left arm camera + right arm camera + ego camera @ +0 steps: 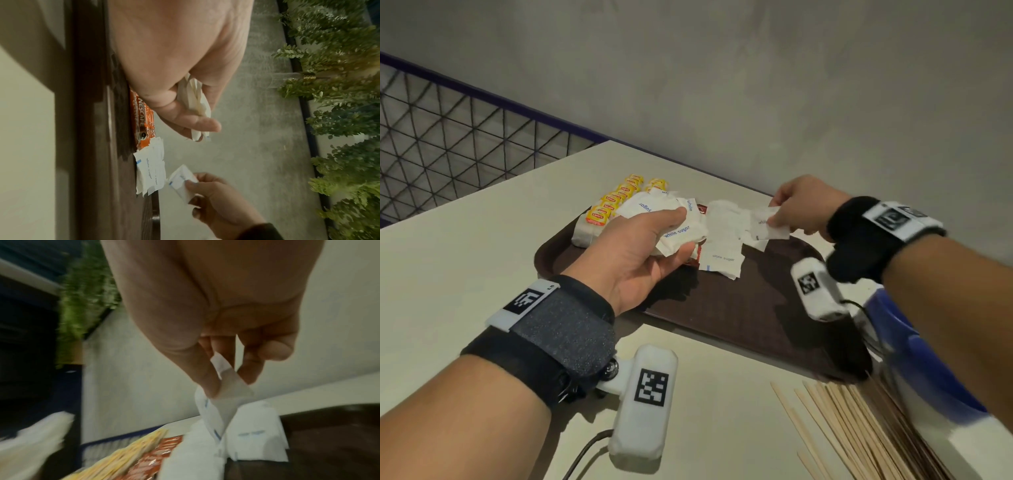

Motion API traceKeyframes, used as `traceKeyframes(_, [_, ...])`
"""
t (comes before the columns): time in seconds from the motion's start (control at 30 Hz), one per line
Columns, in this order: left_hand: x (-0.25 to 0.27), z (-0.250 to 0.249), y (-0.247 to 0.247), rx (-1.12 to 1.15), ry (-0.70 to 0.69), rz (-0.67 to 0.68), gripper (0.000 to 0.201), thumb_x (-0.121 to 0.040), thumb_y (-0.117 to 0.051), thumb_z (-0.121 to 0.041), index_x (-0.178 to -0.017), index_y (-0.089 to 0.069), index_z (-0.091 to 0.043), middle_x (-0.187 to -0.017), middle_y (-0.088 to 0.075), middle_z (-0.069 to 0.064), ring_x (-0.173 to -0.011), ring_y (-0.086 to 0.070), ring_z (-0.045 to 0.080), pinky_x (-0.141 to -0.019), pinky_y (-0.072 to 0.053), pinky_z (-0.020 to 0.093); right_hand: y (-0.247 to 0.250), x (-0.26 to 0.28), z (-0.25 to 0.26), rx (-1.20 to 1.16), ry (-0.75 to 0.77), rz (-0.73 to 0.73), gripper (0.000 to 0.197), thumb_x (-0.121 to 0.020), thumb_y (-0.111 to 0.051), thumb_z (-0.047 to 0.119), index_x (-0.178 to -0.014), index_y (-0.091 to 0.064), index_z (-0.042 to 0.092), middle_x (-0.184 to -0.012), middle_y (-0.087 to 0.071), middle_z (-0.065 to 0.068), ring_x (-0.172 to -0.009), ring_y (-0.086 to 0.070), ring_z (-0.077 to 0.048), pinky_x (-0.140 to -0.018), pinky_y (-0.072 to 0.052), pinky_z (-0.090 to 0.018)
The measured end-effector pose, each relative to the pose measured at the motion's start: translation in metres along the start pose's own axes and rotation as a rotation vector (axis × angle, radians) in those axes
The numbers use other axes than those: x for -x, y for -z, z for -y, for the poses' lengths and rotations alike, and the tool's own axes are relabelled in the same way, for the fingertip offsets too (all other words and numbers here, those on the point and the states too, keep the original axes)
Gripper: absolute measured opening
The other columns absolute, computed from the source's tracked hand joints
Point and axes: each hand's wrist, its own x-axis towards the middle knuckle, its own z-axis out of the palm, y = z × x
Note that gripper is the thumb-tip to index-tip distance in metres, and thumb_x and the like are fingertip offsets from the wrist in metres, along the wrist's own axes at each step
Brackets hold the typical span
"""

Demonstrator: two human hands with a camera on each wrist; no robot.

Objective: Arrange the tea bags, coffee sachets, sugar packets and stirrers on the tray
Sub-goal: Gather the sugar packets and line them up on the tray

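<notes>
A dark brown tray (750, 308) lies on the pale table. My left hand (647, 246) grips a bunch of white sugar packets (674, 222) above the tray's left half; in the left wrist view the bunch (195, 100) sits between thumb and fingers. My right hand (801, 205) pinches one sugar packet (770, 226) over the tray's far edge; in the right wrist view that packet (224, 395) hangs from my fingertips. More sugar packets (722, 240) lie in a row on the tray. Yellow tea bags (613, 205) stand at the far left, and orange coffee sachets (144, 120) lie beside them. Wooden stirrers (859, 431) lie on the table.
A grey wall rises just behind the table. A wire mesh panel (448, 137) stands at the far left. A blue and white object (914, 359) sits at the right, by the stirrers. Green plants (339, 113) show in the left wrist view.
</notes>
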Motion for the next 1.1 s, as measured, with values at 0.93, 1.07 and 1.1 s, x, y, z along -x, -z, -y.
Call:
traceKeyframes(0.93, [0.002, 0.002, -0.001, -0.046, -0.005, 0.018, 0.026, -0.092, -0.073, -0.004, -0.118, -0.069, -0.010, -0.101, -0.079, 0.009, -0.070, -0.078, 0.017, -0.046, -0.055, 0.023, -0.049, -0.052, -0.028, 0.085, -0.174, 0.058, 0.074, -0.075, -0.089, 0.012, -0.134, -0.047, -0.002, -0.087, -0.077, -0.020, -0.084, -0.075, -0.037, -0.082, -0.062, -0.050])
traceKeyframes(1.07, [0.001, 0.002, -0.001, -0.056, -0.004, 0.005, 0.029, -0.092, -0.074, -0.005, -0.121, -0.069, -0.010, -0.104, -0.080, 0.009, -0.075, -0.079, 0.019, -0.047, -0.055, 0.023, -0.050, -0.056, -0.028, 0.072, -0.166, 0.062, 0.071, -0.078, -0.086, 0.007, -0.134, -0.042, 0.002, -0.084, -0.075, -0.020, -0.064, -0.068, -0.033, -0.067, -0.060, -0.045])
traceKeyframes(1.1, [0.000, 0.002, -0.002, -0.057, -0.004, 0.001, 0.029, -0.093, -0.074, -0.006, -0.121, -0.069, -0.010, -0.105, -0.080, 0.010, -0.077, -0.079, 0.019, -0.047, -0.055, 0.023, -0.050, -0.057, -0.029, 0.071, -0.168, 0.077, 0.067, -0.079, -0.084, 0.006, -0.133, -0.044, 0.000, -0.083, -0.074, -0.021, -0.057, -0.064, -0.031, -0.059, -0.055, -0.042])
